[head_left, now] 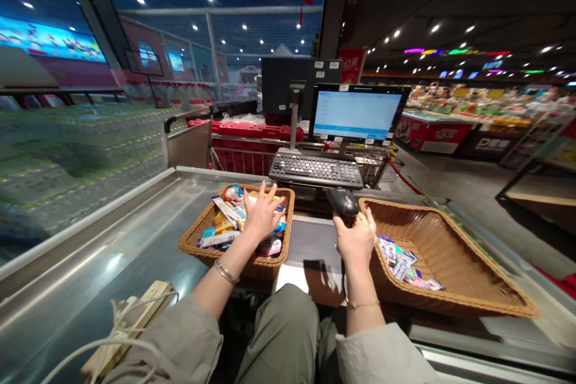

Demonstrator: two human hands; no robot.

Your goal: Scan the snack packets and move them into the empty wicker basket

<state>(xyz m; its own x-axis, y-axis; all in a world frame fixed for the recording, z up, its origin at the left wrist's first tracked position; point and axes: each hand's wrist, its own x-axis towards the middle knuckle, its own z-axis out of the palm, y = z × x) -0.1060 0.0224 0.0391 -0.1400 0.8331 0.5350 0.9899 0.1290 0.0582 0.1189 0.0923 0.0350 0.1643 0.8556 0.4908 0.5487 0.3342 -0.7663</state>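
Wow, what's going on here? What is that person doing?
A person is at a shop checkout counter. Their right hand holds a black handheld scanner. Their left hand is spread open over a wicker basket full of small packaged goods. A second wicker basket on the right has only a few packets lying in it. A keyboard and a computer screen stand just ahead.
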